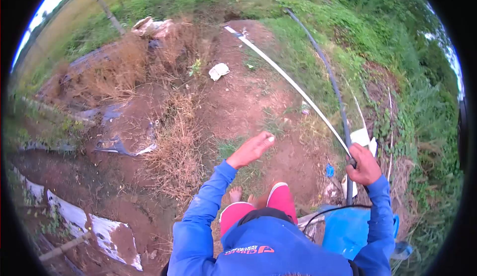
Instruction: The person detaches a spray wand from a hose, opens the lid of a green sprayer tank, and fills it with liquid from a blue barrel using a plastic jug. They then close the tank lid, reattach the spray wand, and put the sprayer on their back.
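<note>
My right hand (363, 165) is closed round the near end of a long white pole (293, 83), which stretches away up and to the left over the ground. Its far end carries a blue-grey band. Beside and partly behind that hand runs a dark pipe (332, 69), overlapping it in this view. My left hand (252, 149) hovers in front of my body above the dirt path, fingers stretched to the right with nothing gripped in them. A blue plastic container (343, 231) stands below my right forearm, with a thin black cable (330, 208) passing over it.
A crumpled white scrap (218, 71) lies on the dirt path (241, 104). Dry brush (181, 146) and torn plastic sheeting (94, 226) line the left side. Dense green plants (427, 122) grow on the right. A small blue item (329, 170) sits near the dark pipe.
</note>
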The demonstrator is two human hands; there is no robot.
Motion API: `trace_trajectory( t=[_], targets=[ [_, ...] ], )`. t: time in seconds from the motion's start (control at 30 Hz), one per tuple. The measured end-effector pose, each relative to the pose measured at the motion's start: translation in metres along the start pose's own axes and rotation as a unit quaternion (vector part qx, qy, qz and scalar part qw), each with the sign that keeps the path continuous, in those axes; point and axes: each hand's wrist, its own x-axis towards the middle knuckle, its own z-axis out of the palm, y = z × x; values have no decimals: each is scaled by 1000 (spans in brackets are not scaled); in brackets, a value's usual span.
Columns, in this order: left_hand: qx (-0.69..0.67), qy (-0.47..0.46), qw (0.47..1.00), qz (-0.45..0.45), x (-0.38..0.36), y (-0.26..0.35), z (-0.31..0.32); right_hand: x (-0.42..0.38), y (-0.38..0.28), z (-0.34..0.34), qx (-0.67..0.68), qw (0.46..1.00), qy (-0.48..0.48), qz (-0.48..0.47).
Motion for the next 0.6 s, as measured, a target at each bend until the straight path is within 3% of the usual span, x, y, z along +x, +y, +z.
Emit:
trace_trajectory(
  t=[0.03,0.07,0.17,0.2,0.27,0.33,0.4,0.5,0.6],
  targets=[
    [-32,-103,994,-9,3,-8,24,4,-1,10,-14,1000,-20,-7],
    [-46,-147,988,-27,1,-9,43,6,2,24,-10,999,-32,-19],
    [-255,-195,945,-62,10,-15,94,9,2,53,6,993,-98,-59],
    [-267,-235,931,-81,9,-14,111,5,7,66,-10,990,-132,-57],
    [-502,-156,845,-103,10,-5,135,0,12,86,-7,984,-166,-69],
    [-503,-175,834,-141,9,-17,151,-6,25,100,13,985,-160,-60],
    [-498,-181,830,-173,13,-29,162,-13,46,117,14,979,-167,-119],
    [-579,-188,765,-212,24,-44,190,-32,82,124,24,980,-174,-89],
    [-593,-183,738,-265,51,-54,213,-50,124,127,40,986,-149,-62]
  ],
)
